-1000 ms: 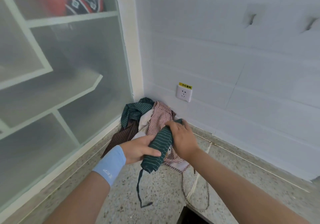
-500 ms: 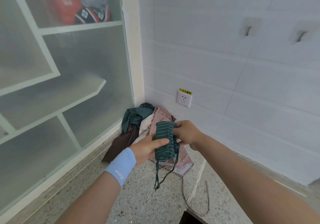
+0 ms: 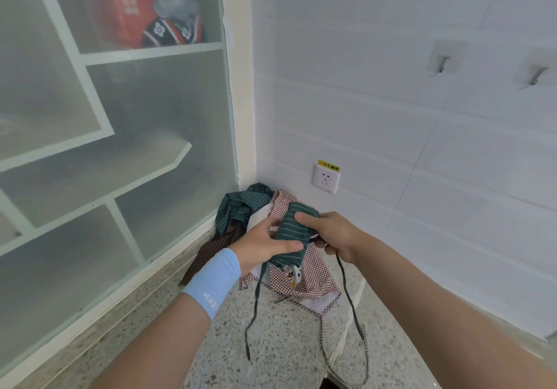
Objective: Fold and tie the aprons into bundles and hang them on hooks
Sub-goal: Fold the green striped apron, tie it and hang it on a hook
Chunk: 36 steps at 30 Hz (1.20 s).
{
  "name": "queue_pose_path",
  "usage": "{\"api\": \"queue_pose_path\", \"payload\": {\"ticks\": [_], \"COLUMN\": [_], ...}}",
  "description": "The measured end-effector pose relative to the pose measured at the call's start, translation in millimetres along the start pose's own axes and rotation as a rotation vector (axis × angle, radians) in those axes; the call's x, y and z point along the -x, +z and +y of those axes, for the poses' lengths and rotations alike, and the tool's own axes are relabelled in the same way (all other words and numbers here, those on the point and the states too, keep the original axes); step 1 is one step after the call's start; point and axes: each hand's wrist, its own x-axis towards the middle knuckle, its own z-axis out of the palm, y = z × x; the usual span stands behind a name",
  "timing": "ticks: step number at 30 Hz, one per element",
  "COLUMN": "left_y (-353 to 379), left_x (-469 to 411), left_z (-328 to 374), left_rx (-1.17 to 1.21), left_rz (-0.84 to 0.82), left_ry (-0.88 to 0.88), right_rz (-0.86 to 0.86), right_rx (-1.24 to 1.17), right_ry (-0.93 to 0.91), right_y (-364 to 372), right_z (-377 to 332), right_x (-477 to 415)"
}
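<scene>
Gripping the green bundle (image 3: 291, 229) from its left side, the left hand (image 3: 265, 244), with a blue wristband (image 3: 211, 283) on its wrist, has the thumb laid across the front of the roll and the fingers curled behind it. The bundle is held in the air above the speckled countertop (image 3: 271, 358), just in front of the loose aprons (image 3: 241, 204) heaped in the corner and above the red checked apron (image 3: 307, 280). One tie (image 3: 256, 307) hangs free below the left hand.

The right hand (image 3: 334, 232) closes on the roll's right side, with its forefinger over the top edge and its lower fingers curled round the second tie (image 3: 346, 286), which trails down toward the counter. The step appears to be binding the roll. To do it well, the left hand should probably keep firm pressure so the folds do not spring open, while the right hand draws its tie taut and wraps it snugly round the middle before knotting it to the other. Two empty hooks (image 3: 442, 64) wait high on the tiled wall to the right, well apart from the hands.

Half a second ago only one looped tie dangled beneath the bundle. Now two hang separately, and the right hand has shifted from pinching the roll's upper corner to holding its side and a tie.
</scene>
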Motion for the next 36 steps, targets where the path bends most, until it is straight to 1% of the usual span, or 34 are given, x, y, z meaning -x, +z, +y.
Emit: {"api": "queue_pose_path", "payload": {"ticks": [2,4,6,9,10,12,14,16,18,21,22,24,27,29,31,33,35,36], "left_y": [1.3,0.2,-2.8,-8.1,-10.0,-10.5,-6.4,-2.3,3.0,15.2,19.3,24.6,28.8,34.9,39.8,40.7,38.6,37.3], "left_x": [1.9,2.0,-1.9,-6.1,-6.7,-7.1,-6.4,-7.9,-7.9,-5.5,-5.6,-8.2,-5.9,-0.5,5.2,2.2,0.7,-0.8], "left_z": [-4.3,-6.7,-10.5,-10.3,-8.2,-5.4,-2.8,-0.4,2.2,7.7,6.5,0.0,-5.3,-7.0,-5.5,-7.1,-9.4,-9.8], "left_rx": [-0.011,-0.064,-0.130,-0.320,-0.401,-0.536,-0.666,-0.764,-0.836,-0.980,-0.993,-0.953,-0.928,-0.738,-0.476,-0.375,-0.282,-0.194], "left_rz": [0.012,0.051,0.108,0.214,0.216,0.184,0.151,0.142,0.135,0.066,0.042,-0.002,-0.061,-0.094,-0.050,0.035,0.103,0.137], "left_ry": [0.008,0.013,0.003,0.013,0.023,0.036,0.035,0.035,0.043,0.050,0.048,0.050,0.041,-0.014,-0.042,-0.022,-0.008,-0.017], "right_rz": [-0.005,-0.005,-0.026,-0.107,-0.113,-0.056,-0.001,0.013,0.005,0.012,0.027,0.075,0.173,0.202,0.230,0.275,0.350,0.391], "right_rx": [-0.016,0.043,0.244,0.714,0.884,1.182,1.358,1.439,1.457,1.433,1.420,1.357,1.186,1.112,1.006,0.914,0.914,0.828], "right_ry": [-0.001,-0.020,-0.035,-0.118,-0.180,-0.355,-0.553,-0.709,-0.791,-0.881,-0.870,-0.790,-0.658,-0.577,-0.515,-0.509,-0.517,-0.489], "right_y": [1.1,6.3,8.8,6.8,6.5,5.0,1.6,-3.7,-8.5,-9.0,-8.1,-7.7,-9.9,-10.0,-7.2,-5.1,-3.2,-2.6], "right_z": [3.8,5.0,3.4,3.6,4.4,5.8,0.2,-8.0,-12.4,-8.8,-5.9,-2.0,1.0,3.2,4.4,7.4,12.7,16.9], "right_x": [0.7,3.2,6.8,9.9,10.1,9.7,11.9,13.4,12.2,5.1,2.7,-2.0,-3.6,-4.9,-7.1,-10.3,-15.7,-16.3]}}
